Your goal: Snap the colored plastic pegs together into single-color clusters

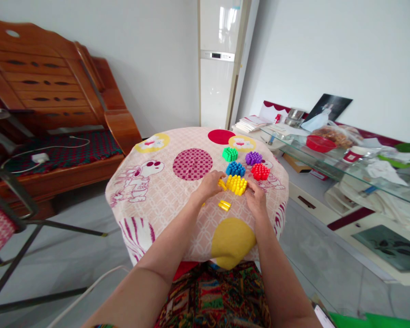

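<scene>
My left hand (210,186) is closed in a pinch on a small yellow plastic piece (222,184), at the left side of a yellow cluster of knobbed plastic pieces (237,185). Curled against that cluster's right side is my right hand (257,199), its fingertips partly hidden. Two yellow pieces (224,205) lie side by side nearer to me, and a yellow bit (203,205) peeks out by my left wrist. Behind the yellow cluster stand similar clusters in blue (235,169), red (260,171), green (230,154) and purple (253,158).
A patterned cloth covers the round table (177,209). To the right, a glass-topped cabinet (348,166) carries a red bowl (320,143), papers and bags. A wooden bench (54,105) stands left, with a metal-framed chair (17,218) nearer. A tall white cabinet unit (217,86) is behind.
</scene>
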`<state>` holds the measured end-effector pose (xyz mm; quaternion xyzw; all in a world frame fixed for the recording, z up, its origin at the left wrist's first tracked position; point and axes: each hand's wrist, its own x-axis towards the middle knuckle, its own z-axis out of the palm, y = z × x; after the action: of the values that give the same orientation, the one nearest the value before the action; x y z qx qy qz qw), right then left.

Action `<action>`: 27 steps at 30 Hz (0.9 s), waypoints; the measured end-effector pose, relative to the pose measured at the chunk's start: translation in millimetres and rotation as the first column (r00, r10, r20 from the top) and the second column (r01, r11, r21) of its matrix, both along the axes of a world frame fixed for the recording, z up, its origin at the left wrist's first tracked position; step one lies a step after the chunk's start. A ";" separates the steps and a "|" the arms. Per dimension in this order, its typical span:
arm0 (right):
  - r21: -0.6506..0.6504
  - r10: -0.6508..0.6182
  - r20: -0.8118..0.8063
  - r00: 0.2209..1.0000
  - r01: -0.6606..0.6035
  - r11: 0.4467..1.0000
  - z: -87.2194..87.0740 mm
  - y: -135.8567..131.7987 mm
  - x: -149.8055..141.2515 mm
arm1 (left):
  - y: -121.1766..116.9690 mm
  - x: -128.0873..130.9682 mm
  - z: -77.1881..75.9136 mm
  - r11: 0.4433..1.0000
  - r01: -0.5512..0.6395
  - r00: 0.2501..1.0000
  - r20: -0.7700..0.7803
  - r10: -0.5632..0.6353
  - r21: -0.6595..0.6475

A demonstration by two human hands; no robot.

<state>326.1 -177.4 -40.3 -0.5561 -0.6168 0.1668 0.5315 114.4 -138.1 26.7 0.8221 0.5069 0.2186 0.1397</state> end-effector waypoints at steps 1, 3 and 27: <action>0.001 -0.005 0.003 1.000 0.005 1.000 -0.2 0.0 0.1 | 0.3 2.2 -1.6 1.000 -0.001 1.000 0.017 0.001 -0.006; 0.007 -0.014 0.005 1.000 0.014 1.000 -0.5 0.1 0.0 | 1.0 5.5 -6.6 1.000 -0.008 0.998 0.059 0.010 -0.030; 0.006 -0.005 -0.009 1.000 0.006 1.000 3.2 -0.4 -0.9 | -33.0 -33.9 12.1 0.983 0.160 0.983 0.102 -0.150 -0.095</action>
<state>325.3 -177.8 -37.1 -0.5554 -0.6133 0.1660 0.5365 80.5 -171.1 38.9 0.8396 0.4447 0.2190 0.2222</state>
